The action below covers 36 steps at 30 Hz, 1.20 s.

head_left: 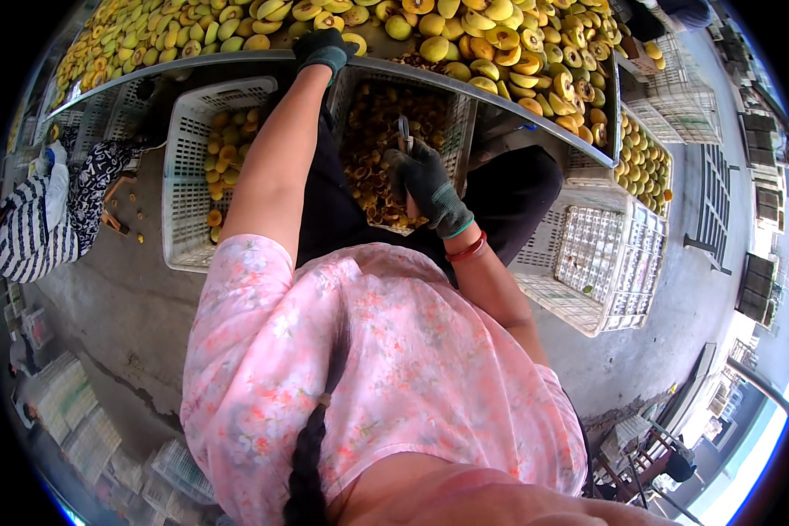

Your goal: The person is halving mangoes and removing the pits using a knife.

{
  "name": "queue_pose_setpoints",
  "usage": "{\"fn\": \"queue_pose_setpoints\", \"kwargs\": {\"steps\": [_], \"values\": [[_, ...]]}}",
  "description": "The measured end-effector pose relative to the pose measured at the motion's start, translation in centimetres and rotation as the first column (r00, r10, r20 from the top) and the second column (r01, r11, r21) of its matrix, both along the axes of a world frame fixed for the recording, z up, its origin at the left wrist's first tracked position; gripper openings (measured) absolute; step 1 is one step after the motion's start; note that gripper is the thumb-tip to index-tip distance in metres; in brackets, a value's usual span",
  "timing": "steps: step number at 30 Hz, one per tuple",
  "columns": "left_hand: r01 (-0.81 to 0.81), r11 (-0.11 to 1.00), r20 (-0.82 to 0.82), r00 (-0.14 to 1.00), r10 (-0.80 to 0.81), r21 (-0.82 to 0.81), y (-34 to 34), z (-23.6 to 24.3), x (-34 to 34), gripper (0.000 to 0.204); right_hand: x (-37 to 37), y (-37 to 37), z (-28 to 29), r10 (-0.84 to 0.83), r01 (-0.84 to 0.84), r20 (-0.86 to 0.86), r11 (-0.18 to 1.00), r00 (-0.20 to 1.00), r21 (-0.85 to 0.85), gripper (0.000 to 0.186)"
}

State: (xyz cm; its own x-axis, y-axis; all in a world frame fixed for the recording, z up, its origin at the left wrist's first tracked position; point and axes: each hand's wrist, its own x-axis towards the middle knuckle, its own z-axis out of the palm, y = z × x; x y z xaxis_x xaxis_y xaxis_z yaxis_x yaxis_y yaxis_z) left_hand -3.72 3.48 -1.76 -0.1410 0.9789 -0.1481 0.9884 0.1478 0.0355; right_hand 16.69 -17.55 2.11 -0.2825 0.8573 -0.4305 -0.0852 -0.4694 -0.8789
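Note:
My left hand point(323, 50), in a dark glove, reaches over the metal rim of a table point(373, 39) piled with halved yellow-green fruit point(535, 39). One fruit half point(355, 42) lies beside its fingers; whether they grip anything is hidden. My right hand point(427, 181), gloved too, is wrapped around a metal-tipped hand tool point(404, 129), whose pale brown handle end shows below the fist. Under that hand, between my knees, stands a crate point(461, 131) holding many brownish scooped-out fruit cores point(368, 145).
To my left is a white slatted crate point(180, 180) with whole-looking yellow fruit. At right stand an open white crate point(592, 254) and another full of fruit point(644, 162). Farther left is a person in striped clothing point(39, 223). The table's metal edge point(210, 60) runs across in front.

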Motion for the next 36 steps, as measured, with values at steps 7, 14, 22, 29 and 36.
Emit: {"fn": "queue_pose_setpoints", "kwargs": {"steps": [7,14,22,29,36], "values": [[0.043,0.799,0.505,0.755,-0.419,0.6,-0.6,-3.5,0.9,0.054,0.1,0.1,0.4,-0.03,0.025,0.052,0.994,0.998,0.102,0.01],[-0.228,0.936,0.948,-0.111,-0.298,0.268,-12.2,3.7,4.0,0.03,-0.8,0.1,2.4,-0.102,-0.065,0.283,0.849,0.954,0.525,0.012],[-0.179,0.93,0.869,-0.334,-0.365,0.322,-17.0,5.4,6.5,0.038,-0.3,-0.4,3.9,-0.206,-0.244,0.408,0.543,0.889,0.804,0.01],[-0.254,0.865,0.855,-0.189,-0.483,0.432,-18.8,7.0,8.4,0.045,-0.2,-1.3,3.2,-0.182,-0.175,0.345,0.597,0.921,0.783,0.009],[-0.256,0.844,0.864,-0.062,-0.5,0.471,-19.2,7.7,8.7,0.047,-0.2,-1.2,1.9,0.009,-0.128,0.175,0.718,0.985,0.685,0.019]]}}
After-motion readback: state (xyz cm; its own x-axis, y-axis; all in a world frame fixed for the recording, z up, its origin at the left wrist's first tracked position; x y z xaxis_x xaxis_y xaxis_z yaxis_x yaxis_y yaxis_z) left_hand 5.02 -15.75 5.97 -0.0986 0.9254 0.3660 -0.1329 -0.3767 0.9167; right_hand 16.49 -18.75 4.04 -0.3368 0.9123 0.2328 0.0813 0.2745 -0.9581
